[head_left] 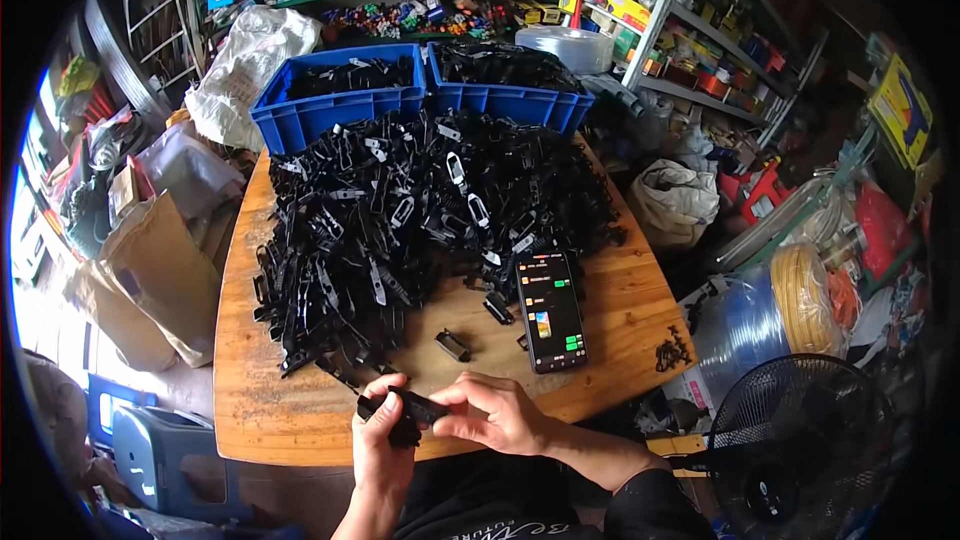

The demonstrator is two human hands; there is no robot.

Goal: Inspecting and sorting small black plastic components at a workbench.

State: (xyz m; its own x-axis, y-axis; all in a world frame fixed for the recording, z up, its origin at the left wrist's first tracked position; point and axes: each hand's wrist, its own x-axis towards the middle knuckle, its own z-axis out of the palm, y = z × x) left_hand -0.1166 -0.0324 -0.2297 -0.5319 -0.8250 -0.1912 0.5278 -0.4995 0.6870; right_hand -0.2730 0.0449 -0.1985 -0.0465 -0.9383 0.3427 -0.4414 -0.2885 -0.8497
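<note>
At the near edge of the wooden table (630,350), my left hand (380,440) is closed round small black plastic parts, their exact kind too small to make out. From the right, my right hand (500,414) pinches the end of a black plastic piece (420,406) that reaches across to the left thumb. Just beyond the hands lies a single short black part (453,344) with a pale face. A large heap of black plastic parts (370,210), some with silvery faces, covers the far part of the table.
A phone (550,315) with its screen lit lies right of the heap. Two blue crates (340,105) of black parts stand at the far edge. Small black bits (673,350) sit at the right edge. A black fan (790,450) and blue stool (170,455) flank the table.
</note>
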